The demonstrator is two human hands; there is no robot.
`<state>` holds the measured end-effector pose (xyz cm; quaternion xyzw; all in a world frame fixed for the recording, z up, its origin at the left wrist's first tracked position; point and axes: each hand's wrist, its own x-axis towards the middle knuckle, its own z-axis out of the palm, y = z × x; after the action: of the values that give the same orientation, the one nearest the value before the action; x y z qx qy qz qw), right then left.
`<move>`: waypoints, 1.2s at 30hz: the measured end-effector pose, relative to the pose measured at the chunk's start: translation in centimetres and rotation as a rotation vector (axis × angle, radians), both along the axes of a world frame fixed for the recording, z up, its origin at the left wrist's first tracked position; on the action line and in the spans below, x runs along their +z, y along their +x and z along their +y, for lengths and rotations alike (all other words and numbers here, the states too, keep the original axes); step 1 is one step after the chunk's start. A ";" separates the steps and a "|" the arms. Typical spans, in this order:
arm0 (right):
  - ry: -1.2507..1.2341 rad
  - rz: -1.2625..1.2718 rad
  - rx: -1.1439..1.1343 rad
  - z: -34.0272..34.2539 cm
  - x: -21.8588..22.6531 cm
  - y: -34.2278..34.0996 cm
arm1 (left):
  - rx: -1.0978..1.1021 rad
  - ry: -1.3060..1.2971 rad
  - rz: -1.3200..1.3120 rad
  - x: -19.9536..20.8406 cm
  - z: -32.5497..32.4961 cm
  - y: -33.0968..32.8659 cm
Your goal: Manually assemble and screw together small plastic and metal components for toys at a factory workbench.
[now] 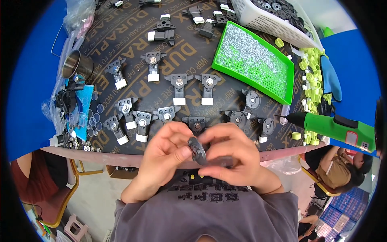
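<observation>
Left hand [169,149]: half-curled, dark-grey round plastic disc [198,152] pinched | right hand [238,152]: loosely closed on dark-grey plastic piece [224,161], partly hidden | disc: tilted, above black desk [227,94], near edge's middle | advisable: rim gripped lightly, both pieces kept square

At the frame's lower centre, your left hand [167,149] pinches a dark round part [197,151], your right hand [238,153] curled just beside it. Black brackets [179,82] dot your tabletop [129,44]; a green tray [250,82] sits upper right, above a green power driver [334,128].
</observation>
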<state>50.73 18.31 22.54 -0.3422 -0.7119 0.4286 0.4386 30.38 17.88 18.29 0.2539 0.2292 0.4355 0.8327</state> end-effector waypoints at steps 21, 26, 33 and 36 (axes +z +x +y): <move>0.103 -0.720 -0.343 8.0 -1.0 0.5 | 0.530 0.642 0.692 -0.2 2.4 -0.6; 0.072 -0.749 -0.302 8.2 -0.7 0.7 | 0.489 0.700 0.702 0.1 2.7 -0.7; 0.060 -0.716 -0.349 8.1 -1.1 1.0 | 0.509 0.731 0.739 0.0 2.8 -0.3; 0.049 -0.660 -0.360 7.9 -1.1 1.3 | 0.526 0.751 0.775 0.0 2.8 0.0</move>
<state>52.04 26.22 21.42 -0.5707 -0.7536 0.1942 0.2622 30.40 20.67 18.31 0.6060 0.4017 0.5539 0.4058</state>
